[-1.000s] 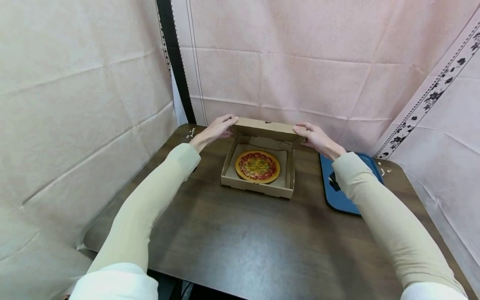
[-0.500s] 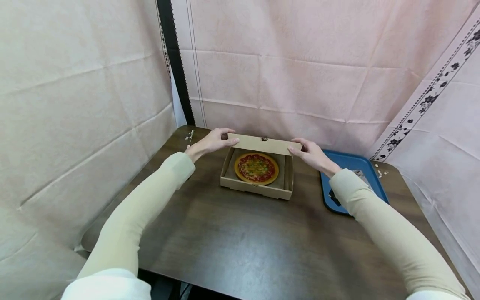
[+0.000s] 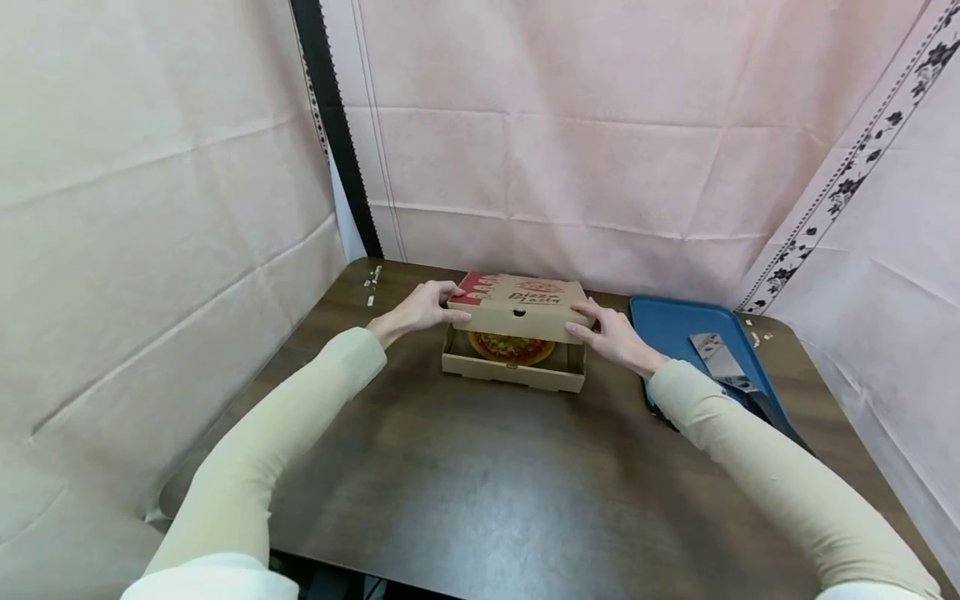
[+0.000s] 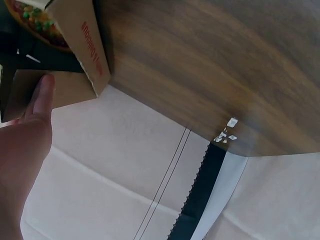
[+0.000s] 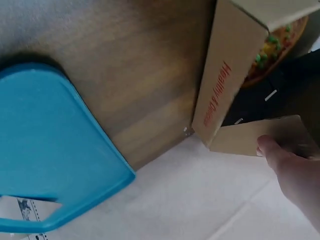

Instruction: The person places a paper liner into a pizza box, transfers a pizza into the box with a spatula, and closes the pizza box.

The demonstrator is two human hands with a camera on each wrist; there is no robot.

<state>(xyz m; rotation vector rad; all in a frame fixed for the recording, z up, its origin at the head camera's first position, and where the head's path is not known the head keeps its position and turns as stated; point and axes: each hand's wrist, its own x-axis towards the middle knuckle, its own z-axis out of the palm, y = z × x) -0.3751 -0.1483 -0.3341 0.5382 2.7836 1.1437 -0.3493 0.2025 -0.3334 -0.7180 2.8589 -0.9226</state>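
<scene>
A cardboard pizza box (image 3: 517, 373) rests on the table with its printed lid (image 3: 525, 304) half lowered over the tray part. Inside, the front of a pizza (image 3: 513, 348) shows below the lid's front flap; the rest is hidden. My left hand (image 3: 423, 310) holds the lid's left front corner between thumb and fingers. At the opposite corner, my right hand (image 3: 611, 333) grips the lid the same way. The left wrist view shows a finger of the left hand (image 4: 35, 130) along a side flap. In the right wrist view, the right hand (image 5: 287, 162) lies against the other flap.
Right of the box, a blue tray (image 3: 660, 321) holds a tool with a flat shiny blade (image 3: 718, 357) and black handle, partly behind my right sleeve. Paper scraps (image 3: 372, 283) stick near the table's back left corner. Cloth curtains (image 3: 562, 167) enclose the table's back and sides.
Both hands have brought the lid forward and down, from raised and open to half lowered. Its printed top now shows, and most of the pizza is covered. More of the blue tray has come into view.
</scene>
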